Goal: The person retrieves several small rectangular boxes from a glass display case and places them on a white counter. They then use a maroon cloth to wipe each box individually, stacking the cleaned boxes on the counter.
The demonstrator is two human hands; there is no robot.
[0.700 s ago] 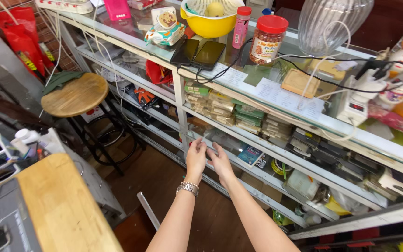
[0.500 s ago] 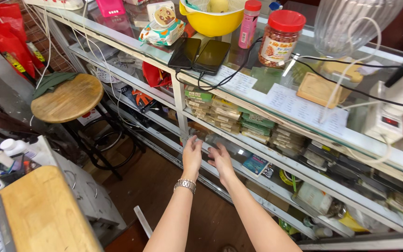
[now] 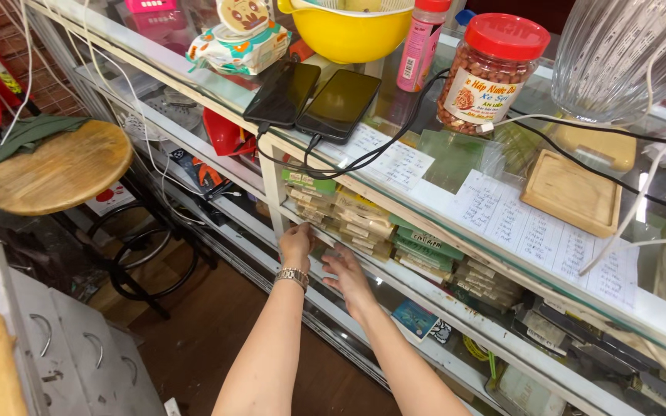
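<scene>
Both my arms reach down to the front of a glass display cabinet (image 3: 441,304). My left hand (image 3: 297,245), with a metal watch on its wrist, rests on the edge of the upper inner shelf by the white upright post. My right hand (image 3: 346,271) lies flat with spread fingers against the cabinet front just to the right of it. Neither hand holds anything. Behind the glass, right above my hands, lie stacks of small flat packets (image 3: 364,223) in green and tan.
On the glass top sit two dark phones (image 3: 314,96) on charging cables, a yellow bowl (image 3: 344,31), a red-lidded jar of nuts (image 3: 489,73), a pink bottle (image 3: 419,42), and a wooden tray (image 3: 572,192). A round wooden stool (image 3: 55,166) stands left; grey drawers (image 3: 71,354) lower left.
My view has moved closer to the cabinet. Both hands have risen from the lower shelf rail to the upper shelf edge beside the stacked packets.
</scene>
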